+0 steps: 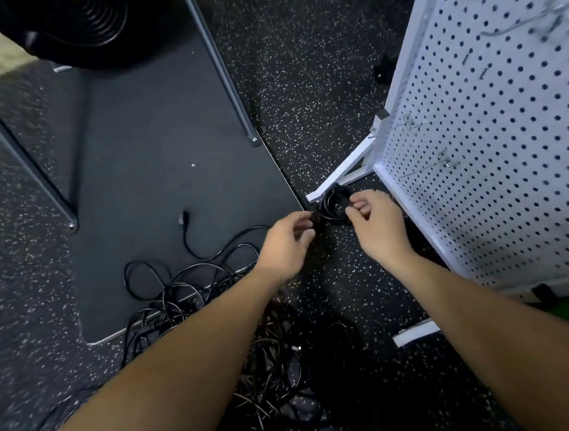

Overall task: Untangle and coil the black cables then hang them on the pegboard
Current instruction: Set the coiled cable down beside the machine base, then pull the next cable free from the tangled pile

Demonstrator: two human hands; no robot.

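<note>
A small coil of black cable (333,205) hangs between my two hands, above the speckled floor. My left hand (287,242) pinches its left side with curled fingers. My right hand (376,222) pinches the right side of the coil between thumb and fingertips. A tangled heap of black cables (215,307) lies on the floor below and left of my hands, partly hidden by my left forearm. One loose cable end with a plug (184,220) lies on the dark mat. The white pegboard (496,135) stands at the right, with metal hooks (443,162) sticking out.
A dark mat (155,164) covers the floor on the left, with two grey metal legs (226,83) standing on it. The pegboard's white foot (344,172) rests on the floor just behind the coil. A large black round object (81,27) sits at the top left.
</note>
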